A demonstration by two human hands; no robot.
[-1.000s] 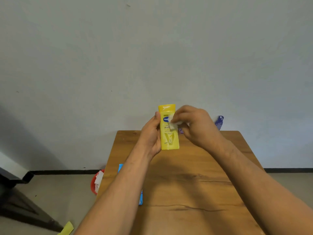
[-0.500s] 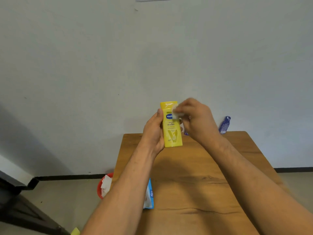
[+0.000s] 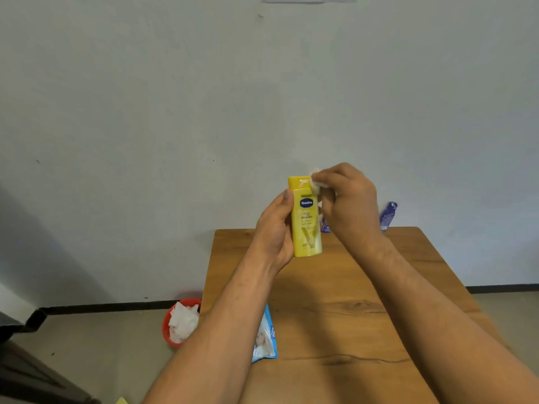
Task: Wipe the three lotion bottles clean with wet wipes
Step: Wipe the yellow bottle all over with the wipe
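A yellow lotion bottle (image 3: pixel 306 223) with a blue oval label is held upright above the far end of the wooden table (image 3: pixel 344 310). My left hand (image 3: pixel 274 231) grips it from the left side. My right hand (image 3: pixel 347 205) pinches a small white wet wipe (image 3: pixel 315 179) against the bottle's cap at its upper right. A blue-purple bottle (image 3: pixel 388 215) stands at the table's far right edge. Another purple bottle (image 3: pixel 325 225) shows only partly behind my right hand.
A blue pack of wet wipes (image 3: pixel 265 336) lies at the table's left edge, half hidden by my left forearm. On the floor to the left stands a red bin (image 3: pixel 167 325) holding used white wipes. A plain wall rises behind the table.
My right hand has slid the wipe up the bottle from the label area to the cap. The bottle stays in my left hand while the view shifts slightly.
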